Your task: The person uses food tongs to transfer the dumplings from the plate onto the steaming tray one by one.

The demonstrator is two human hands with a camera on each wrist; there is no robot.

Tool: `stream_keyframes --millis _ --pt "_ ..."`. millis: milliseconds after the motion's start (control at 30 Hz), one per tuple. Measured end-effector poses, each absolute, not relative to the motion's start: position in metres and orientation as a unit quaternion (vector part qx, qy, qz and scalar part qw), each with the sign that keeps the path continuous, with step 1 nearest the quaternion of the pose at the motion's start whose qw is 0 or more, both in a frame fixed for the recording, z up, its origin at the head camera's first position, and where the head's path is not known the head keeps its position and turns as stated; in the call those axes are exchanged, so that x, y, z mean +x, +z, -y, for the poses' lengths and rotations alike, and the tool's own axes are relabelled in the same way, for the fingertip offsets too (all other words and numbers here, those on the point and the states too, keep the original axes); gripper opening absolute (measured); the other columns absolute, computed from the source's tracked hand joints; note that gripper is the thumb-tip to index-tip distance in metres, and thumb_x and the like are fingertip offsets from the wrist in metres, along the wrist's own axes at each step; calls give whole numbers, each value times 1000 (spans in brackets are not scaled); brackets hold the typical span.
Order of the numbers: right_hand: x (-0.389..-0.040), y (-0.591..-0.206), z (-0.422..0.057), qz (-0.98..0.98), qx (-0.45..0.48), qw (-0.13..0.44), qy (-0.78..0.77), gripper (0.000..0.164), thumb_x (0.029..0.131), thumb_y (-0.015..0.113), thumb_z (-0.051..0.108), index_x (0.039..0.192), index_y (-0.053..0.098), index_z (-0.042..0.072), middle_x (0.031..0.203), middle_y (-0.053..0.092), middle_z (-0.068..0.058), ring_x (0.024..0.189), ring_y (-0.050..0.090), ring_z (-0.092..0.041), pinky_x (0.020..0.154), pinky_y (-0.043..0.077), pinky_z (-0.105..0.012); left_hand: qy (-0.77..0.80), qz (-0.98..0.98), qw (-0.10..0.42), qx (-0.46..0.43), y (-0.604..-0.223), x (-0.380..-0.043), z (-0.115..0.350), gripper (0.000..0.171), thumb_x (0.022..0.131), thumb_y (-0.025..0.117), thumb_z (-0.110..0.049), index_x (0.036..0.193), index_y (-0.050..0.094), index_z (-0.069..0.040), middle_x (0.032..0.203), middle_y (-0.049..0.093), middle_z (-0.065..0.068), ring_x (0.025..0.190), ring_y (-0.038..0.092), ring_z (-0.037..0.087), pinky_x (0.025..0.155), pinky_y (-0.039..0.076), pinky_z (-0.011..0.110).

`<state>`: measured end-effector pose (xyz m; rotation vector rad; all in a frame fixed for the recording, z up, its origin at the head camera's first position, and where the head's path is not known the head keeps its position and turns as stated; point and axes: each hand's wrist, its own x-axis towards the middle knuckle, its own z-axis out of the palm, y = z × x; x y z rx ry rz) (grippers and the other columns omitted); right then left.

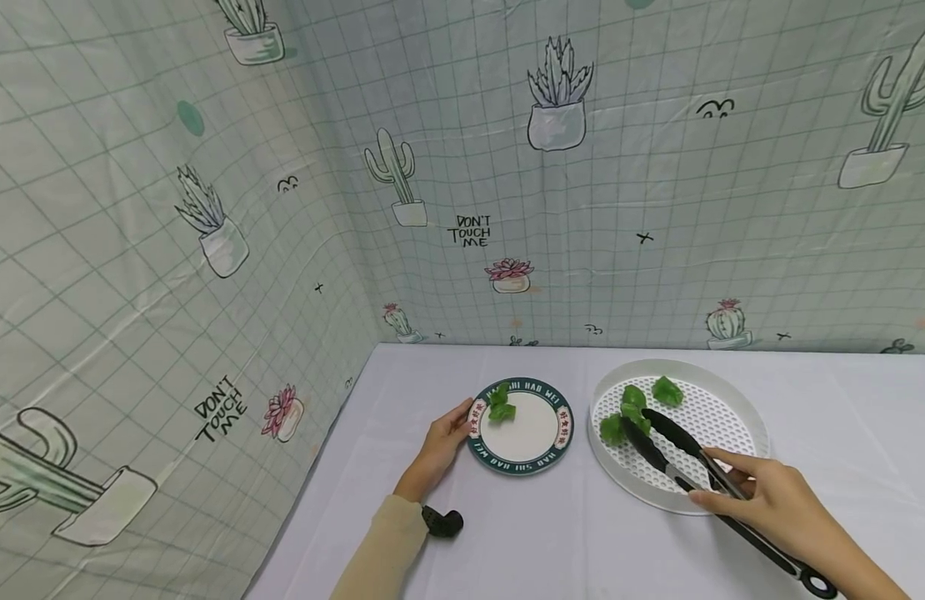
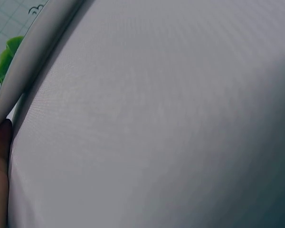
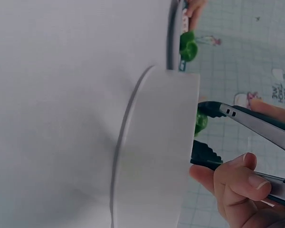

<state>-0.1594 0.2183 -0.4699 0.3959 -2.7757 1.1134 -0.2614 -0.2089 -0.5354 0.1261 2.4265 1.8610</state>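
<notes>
At the table's middle, my left hand (image 1: 438, 443) pinches the left rim of a round plate (image 1: 533, 429) with a green patterned border. One green leafy piece (image 1: 501, 405) lies on that plate near its upper left rim. My right hand (image 1: 770, 493) grips black-and-silver tongs (image 1: 721, 479) by their arms, also seen in the right wrist view. The tong tips are spread, with a green leafy piece (image 3: 201, 124) between or just behind them. Below the tips is a round white tray (image 1: 757, 421) with a perforated bottom, holding several green leafy pieces (image 1: 633, 397).
A white cloth (image 1: 522, 542) covers the table. Patterned curtains (image 1: 620, 192) with cactus drawings stand behind it and along the left side. A small black device (image 1: 443, 522) sits at the left wrist. The plate and the tray stand side by side with a narrow gap.
</notes>
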Motion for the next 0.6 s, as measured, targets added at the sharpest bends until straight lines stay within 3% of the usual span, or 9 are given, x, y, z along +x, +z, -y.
stream_keyframes --millis 600 --pt "-172 -468 -230 928 171 24 330 62 77 86 24 119 64 -15 56 25 10 51 15 -3 45 22 -20 606 -794 38 46 -537 -263 210 47 103 48 0 149 38 7 155 35 21 144 31 34 118 29 41"
